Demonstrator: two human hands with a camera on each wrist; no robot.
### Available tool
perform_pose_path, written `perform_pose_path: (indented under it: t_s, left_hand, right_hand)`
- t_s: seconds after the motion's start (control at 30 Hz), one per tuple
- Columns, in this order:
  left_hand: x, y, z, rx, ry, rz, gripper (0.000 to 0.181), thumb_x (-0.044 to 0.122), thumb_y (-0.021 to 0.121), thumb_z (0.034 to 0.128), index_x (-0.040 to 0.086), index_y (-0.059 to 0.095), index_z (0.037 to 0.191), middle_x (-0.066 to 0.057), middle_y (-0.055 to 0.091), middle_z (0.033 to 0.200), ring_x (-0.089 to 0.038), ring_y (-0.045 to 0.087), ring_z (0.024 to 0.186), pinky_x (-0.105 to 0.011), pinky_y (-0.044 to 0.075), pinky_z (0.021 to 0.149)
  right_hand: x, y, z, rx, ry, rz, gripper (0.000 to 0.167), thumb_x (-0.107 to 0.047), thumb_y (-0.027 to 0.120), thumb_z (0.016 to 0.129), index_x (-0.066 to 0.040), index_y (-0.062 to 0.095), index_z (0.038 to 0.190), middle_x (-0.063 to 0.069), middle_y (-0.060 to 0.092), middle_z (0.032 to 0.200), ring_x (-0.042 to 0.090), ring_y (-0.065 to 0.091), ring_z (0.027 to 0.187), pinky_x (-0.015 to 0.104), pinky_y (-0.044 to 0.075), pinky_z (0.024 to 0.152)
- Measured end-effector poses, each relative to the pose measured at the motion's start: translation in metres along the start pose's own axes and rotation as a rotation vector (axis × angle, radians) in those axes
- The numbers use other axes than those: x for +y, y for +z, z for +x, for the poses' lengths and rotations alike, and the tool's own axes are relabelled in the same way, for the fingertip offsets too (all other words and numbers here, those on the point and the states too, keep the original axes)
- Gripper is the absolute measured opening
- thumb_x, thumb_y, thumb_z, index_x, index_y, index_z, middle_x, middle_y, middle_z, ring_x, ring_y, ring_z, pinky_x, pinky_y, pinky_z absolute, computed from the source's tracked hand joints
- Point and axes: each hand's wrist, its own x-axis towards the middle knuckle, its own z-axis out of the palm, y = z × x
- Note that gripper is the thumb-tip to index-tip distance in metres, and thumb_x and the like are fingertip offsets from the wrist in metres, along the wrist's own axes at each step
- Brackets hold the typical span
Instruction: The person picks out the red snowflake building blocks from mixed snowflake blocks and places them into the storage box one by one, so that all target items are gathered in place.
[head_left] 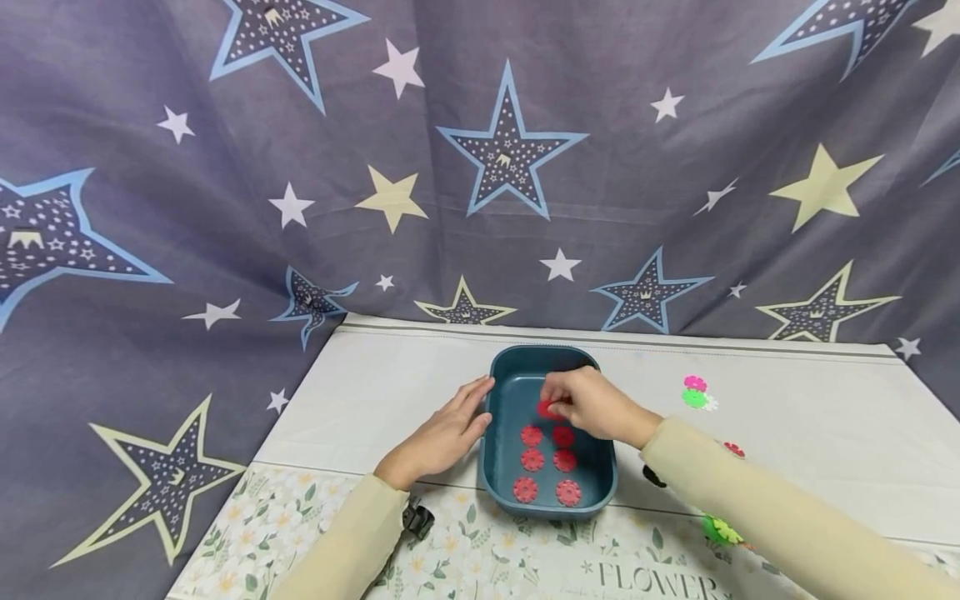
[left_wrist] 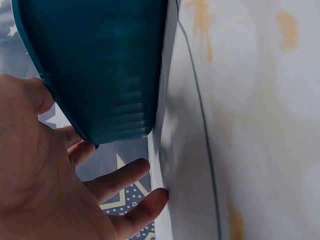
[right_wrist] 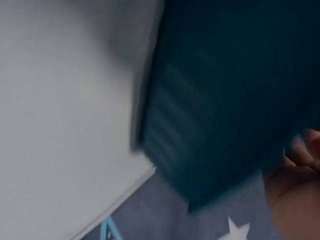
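Observation:
A teal rectangular basin (head_left: 550,507) stands on the table, with several red flower-shaped discs (head_left: 532,459) lying in two columns on its bottom. My right hand (head_left: 596,404) reaches over the right rim and pinches another red flower-shaped disc (head_left: 547,409) inside the basin. Part of that disc is hidden by the fingers. With fingers spread and fairly straight, my left hand (head_left: 442,433) touches the basin's left rim. The left wrist view shows the left hand (left_wrist: 60,170) against the basin's outer wall (left_wrist: 100,75). Only part of the right hand (right_wrist: 295,185) appears in the right wrist view, behind the basin.
Pink, green and white discs (head_left: 694,397) lie right of the basin. A red disc (head_left: 734,449) and green and yellow discs (head_left: 722,531) are partly behind the right sleeve. A floral cloth (head_left: 480,567) covers the table's front; a star-patterned curtain (head_left: 480,242) hangs behind.

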Motion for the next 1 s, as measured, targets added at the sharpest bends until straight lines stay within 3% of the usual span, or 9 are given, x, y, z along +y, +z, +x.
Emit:
perform_pose_path:
  t_s: [0.23,0.5,0.83,1.0]
  left_hand:
    - [0.003,0.001,0.002,-0.009,0.006,-0.009,0.056,0.037,0.033,0.1038,0.013,0.020,0.152,-0.001,0.018,0.155,-0.020,0.022,0.139,-0.043,0.027,0.107]
    - [0.002,0.002,0.003,-0.015,0.000,-0.003,0.057,0.041,0.031,0.1034,0.015,0.018,0.153,0.001,0.016,0.155,-0.021,0.021,0.139,-0.043,0.028,0.107]
    - [0.001,0.001,0.002,-0.018,-0.007,-0.006,0.057,0.039,0.032,0.1036,0.015,0.019,0.153,0.001,0.016,0.155,-0.022,0.023,0.138,-0.046,0.028,0.106]
    - [-0.001,0.000,0.000,-0.012,-0.015,-0.001,0.056,0.037,0.034,0.1036,0.014,0.020,0.152,0.001,0.017,0.155,-0.023,0.024,0.138,-0.046,0.028,0.106]
  right_hand:
    - [0.003,0.020,0.017,-0.122,0.096,-0.038,0.022,0.015,0.060,0.078,-0.004,0.065,0.087,-0.001,0.062,0.067,0.005,0.054,0.058,0.023,0.048,0.057]
    - [0.008,0.023,0.024,-0.144,0.170,-0.097,0.017,0.012,0.062,0.080,-0.003,0.066,0.088,0.001,0.060,0.069,0.007,0.052,0.055,0.022,0.045,0.051]
    - [0.014,0.028,0.021,-0.102,0.099,-0.119,0.016,0.004,0.072,0.079,-0.009,0.068,0.072,-0.002,0.062,0.070,0.005,0.053,0.059,0.023,0.047,0.057]
    - [0.011,0.017,0.020,-0.019,0.092,-0.101,0.005,-0.004,0.073,0.082,-0.009,0.071,0.081,-0.003,0.064,0.077,0.006,0.057,0.066,0.024,0.049,0.062]
